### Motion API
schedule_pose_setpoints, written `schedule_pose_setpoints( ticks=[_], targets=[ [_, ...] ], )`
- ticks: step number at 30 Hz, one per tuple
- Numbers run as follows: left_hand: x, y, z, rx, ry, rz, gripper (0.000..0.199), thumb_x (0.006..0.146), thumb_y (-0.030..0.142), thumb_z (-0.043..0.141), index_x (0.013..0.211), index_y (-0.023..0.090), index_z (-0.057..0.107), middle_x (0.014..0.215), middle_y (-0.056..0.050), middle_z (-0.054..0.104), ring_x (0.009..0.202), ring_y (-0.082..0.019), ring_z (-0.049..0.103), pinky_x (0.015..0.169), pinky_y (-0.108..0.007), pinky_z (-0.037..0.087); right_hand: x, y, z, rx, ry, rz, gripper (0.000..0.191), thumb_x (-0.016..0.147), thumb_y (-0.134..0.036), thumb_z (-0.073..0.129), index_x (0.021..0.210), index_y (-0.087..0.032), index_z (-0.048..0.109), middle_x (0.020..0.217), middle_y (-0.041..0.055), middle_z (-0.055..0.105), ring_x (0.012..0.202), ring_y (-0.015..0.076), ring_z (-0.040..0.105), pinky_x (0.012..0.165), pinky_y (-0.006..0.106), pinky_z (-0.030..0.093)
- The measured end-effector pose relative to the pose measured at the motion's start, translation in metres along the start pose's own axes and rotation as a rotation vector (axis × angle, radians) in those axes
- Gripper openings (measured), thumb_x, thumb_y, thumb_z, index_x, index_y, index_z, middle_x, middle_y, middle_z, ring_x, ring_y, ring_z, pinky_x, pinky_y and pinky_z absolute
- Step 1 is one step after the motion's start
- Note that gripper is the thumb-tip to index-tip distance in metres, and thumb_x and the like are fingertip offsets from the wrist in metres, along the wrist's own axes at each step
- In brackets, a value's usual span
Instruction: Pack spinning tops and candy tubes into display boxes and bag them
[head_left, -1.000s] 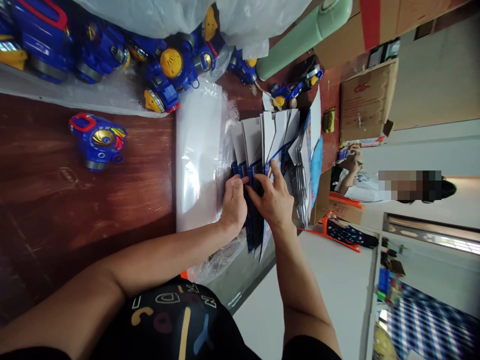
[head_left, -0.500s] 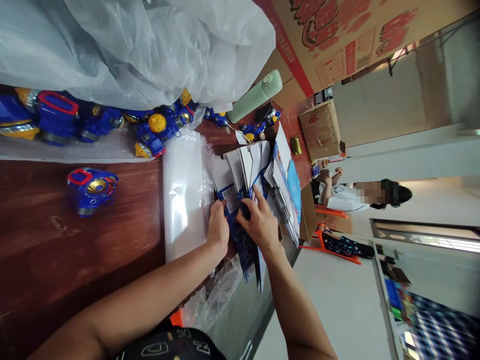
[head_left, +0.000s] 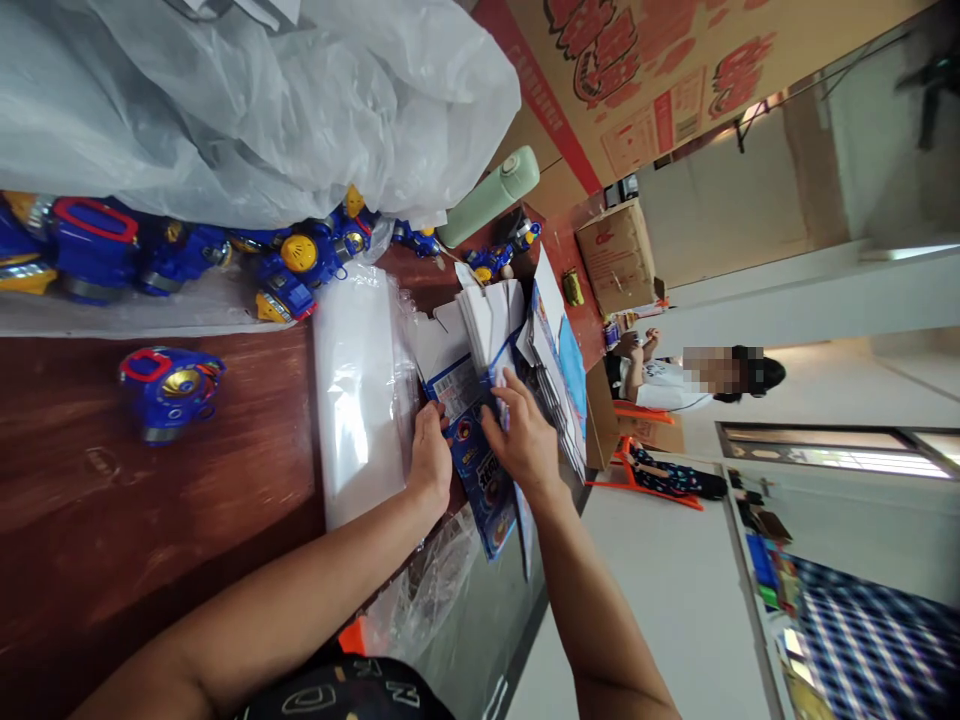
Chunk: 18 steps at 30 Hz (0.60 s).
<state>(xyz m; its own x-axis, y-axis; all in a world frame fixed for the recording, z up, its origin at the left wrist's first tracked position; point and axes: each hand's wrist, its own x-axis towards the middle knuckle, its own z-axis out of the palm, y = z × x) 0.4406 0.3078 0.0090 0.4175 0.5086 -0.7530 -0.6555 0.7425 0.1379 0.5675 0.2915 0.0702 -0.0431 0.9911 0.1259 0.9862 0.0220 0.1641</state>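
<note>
My left hand [head_left: 432, 456] grips the left edge of a flattened blue printed box [head_left: 480, 470], thumb and fingers closed on it. The box has white flaps at its far end and a barcode panel near my fingers. Just to the right, my right hand [head_left: 525, 445] is closed on a bundle of flattened boxes [head_left: 491, 318], whose white flaps point away from me. Another pile of flattened boxes [head_left: 553, 375] lies beyond my right hand. Left of my left hand is a stack of clear plastic bags [head_left: 356, 400].
A blue toy [head_left: 171, 390] sits on the brown table [head_left: 247, 480]. Several similar toys [head_left: 300, 265] lie under white plastic sheeting [head_left: 300, 110]. A green bottle [head_left: 491, 195] lies near a large carton [head_left: 600, 90]. Another person [head_left: 660, 380] sits at the far end.
The blue box in my left hand has come apart from the bundle in my right hand, so more of its printed face shows. The whole view has shifted slightly left.
</note>
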Motion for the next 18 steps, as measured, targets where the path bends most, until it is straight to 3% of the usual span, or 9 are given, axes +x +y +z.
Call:
schedule_pose_setpoints(
  ticks=[3,7,10,14,16,18],
  targets=[
    [0.001,-0.007,-0.002,0.006,-0.01,-0.058,0.038,0.112,0.04,0.041,0.123,0.021,0.071,0.145,-0.009,0.067,0.141,-0.024,0.058,0.121,-0.04,0.044,0.0,0.003,0.027,0.112,-0.103,0.019,0.041,0.105,-0.043,0.06,0.14,-0.021,0.058,0.159,0.0149,0.056,0.14,0.0295,0.063,0.1,0.044,0.064],
    [0.004,-0.005,-0.002,-0.003,-0.031,-0.077,0.035,0.111,0.039,0.044,0.124,0.02,0.071,0.147,-0.011,0.066,0.144,-0.025,0.057,0.127,-0.046,0.039,-0.012,0.021,0.064,0.202,-0.123,0.134,0.077,0.099,-0.062,0.062,0.153,-0.009,0.047,0.165,0.0274,0.043,0.157,0.0368,0.043,0.123,0.057,0.046],
    [0.003,-0.002,-0.001,0.02,-0.068,-0.053,0.036,0.111,0.039,0.044,0.127,0.02,0.069,0.149,-0.012,0.064,0.145,-0.024,0.056,0.128,-0.045,0.039,-0.035,0.028,0.08,0.209,-0.108,0.183,0.082,0.1,-0.066,0.056,0.154,-0.006,0.047,0.161,0.0318,0.045,0.156,0.0404,0.043,0.121,0.062,0.046],
    [0.0,-0.004,-0.001,0.117,-0.086,0.022,0.033,0.11,0.036,0.044,0.133,0.024,0.064,0.158,-0.009,0.056,0.154,-0.02,0.046,0.131,-0.043,0.034,-0.05,0.036,0.073,0.215,-0.023,0.219,0.058,0.107,-0.056,0.047,0.15,-0.017,0.055,0.158,0.0205,0.054,0.149,0.0288,0.054,0.119,0.049,0.051],
    [-0.002,-0.004,-0.001,0.182,-0.093,0.07,0.031,0.109,0.037,0.046,0.134,0.026,0.062,0.159,-0.008,0.055,0.155,-0.02,0.045,0.131,-0.042,0.034,-0.043,0.052,0.062,0.184,0.082,0.309,0.054,0.108,-0.05,0.046,0.151,-0.018,0.053,0.162,0.0191,0.05,0.155,0.0262,0.046,0.126,0.049,0.043],
    [-0.006,-0.002,0.001,0.257,-0.109,0.12,0.029,0.108,0.036,0.049,0.131,0.027,0.062,0.16,-0.007,0.053,0.155,-0.02,0.044,0.129,-0.041,0.036,-0.03,0.08,0.051,0.144,0.18,0.446,0.058,0.107,-0.046,0.047,0.156,-0.015,0.046,0.169,0.0219,0.038,0.163,0.0292,0.031,0.132,0.057,0.03]
  ],
)
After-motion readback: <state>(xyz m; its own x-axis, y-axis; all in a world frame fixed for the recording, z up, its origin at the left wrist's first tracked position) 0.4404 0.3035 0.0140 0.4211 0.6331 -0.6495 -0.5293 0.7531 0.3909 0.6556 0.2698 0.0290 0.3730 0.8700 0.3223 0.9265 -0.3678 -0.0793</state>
